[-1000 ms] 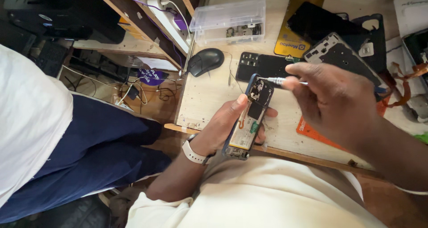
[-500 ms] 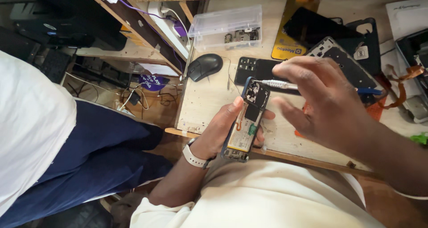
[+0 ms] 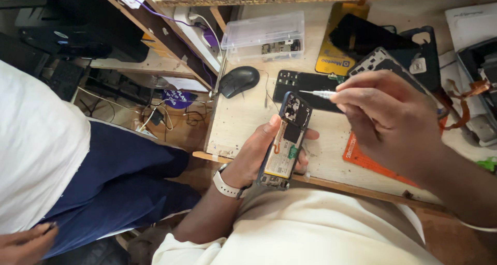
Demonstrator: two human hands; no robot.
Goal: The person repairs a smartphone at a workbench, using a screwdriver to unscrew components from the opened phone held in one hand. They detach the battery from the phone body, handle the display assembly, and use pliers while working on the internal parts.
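The left hand [image 3: 259, 151] holds an opened phone [image 3: 286, 140] with its back cover off. The phone stands almost upright in the palm, just above the near edge of the tabletop [image 3: 243, 115]. The left fingers wrap around the phone from behind, and the thumb lies along its left side. Inside the phone there are dark parts at the top, an orange strip, a small green part and a pale flat part lower down. A white watch [image 3: 226, 184] sits on the left wrist.

The right hand [image 3: 388, 120] is up and to the right of the phone. Its fingers pinch a thin silver screwdriver [image 3: 317, 94]. The tip points left and sits just by the top right corner of the phone. I cannot tell if it touches.

On the tabletop, behind the phone, lies a black phone cover [image 3: 300, 82]. A black mouse [image 3: 239, 81] sits to the left of it. A clear plastic box [image 3: 264, 34] is further back. An orange mat [image 3: 370, 161] lies under the right wrist, partly hidden.

Another person sits on the left, in a white shirt [image 3: 36, 161] and dark blue trousers [image 3: 124, 177]. One of their hands [image 3: 23, 244] shows in the bottom corner.
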